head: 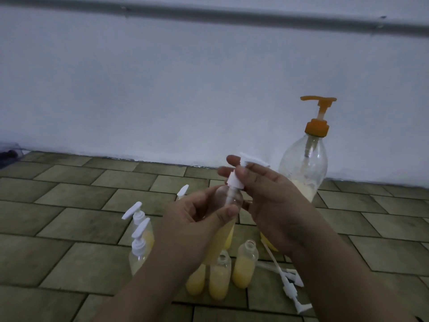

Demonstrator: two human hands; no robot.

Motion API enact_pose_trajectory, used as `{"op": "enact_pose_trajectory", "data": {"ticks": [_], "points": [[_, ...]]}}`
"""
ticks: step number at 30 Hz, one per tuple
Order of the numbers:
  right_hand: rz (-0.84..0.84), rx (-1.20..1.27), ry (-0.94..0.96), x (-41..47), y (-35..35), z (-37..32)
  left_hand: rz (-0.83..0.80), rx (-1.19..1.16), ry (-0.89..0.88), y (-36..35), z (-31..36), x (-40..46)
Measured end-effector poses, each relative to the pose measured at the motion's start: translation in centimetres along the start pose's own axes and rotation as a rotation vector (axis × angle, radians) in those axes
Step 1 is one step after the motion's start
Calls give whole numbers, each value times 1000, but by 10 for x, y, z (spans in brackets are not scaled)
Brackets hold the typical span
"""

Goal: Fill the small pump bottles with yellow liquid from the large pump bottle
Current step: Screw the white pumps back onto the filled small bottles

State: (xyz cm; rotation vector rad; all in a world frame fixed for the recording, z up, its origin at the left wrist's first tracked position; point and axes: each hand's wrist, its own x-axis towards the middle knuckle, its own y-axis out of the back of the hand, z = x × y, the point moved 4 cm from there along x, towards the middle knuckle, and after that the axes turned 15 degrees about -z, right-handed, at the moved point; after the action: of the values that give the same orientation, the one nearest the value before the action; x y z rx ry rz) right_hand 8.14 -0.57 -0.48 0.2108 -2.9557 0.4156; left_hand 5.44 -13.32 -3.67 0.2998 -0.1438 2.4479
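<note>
Tiled floor (92,219), small pump bottle (226,214) gripped between both hands, left hand (197,219), right hand (267,196)

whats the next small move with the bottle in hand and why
Probably twist the white pump cap down tight: the left hand grips the small clear bottle of yellow liquid while the right hand pinches the cap at its neck, so it looks filled and only needs sealing.

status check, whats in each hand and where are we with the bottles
Left hand grips small bottle; right hand pinches its white pump cap. Open filled bottles and loose pumps on floor. Large pump bottle behind, nothing blocking.
</note>
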Motion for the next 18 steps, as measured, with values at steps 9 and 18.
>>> {"op": "enact_pose_trajectory", "data": {"ticks": [9, 18], "points": [[245, -199, 26, -2, 3, -1, 123, 292, -51, 2, 0, 1], [252, -584, 88, -5, -5, -21, 79, 460, -48, 10, 10, 23]]}}
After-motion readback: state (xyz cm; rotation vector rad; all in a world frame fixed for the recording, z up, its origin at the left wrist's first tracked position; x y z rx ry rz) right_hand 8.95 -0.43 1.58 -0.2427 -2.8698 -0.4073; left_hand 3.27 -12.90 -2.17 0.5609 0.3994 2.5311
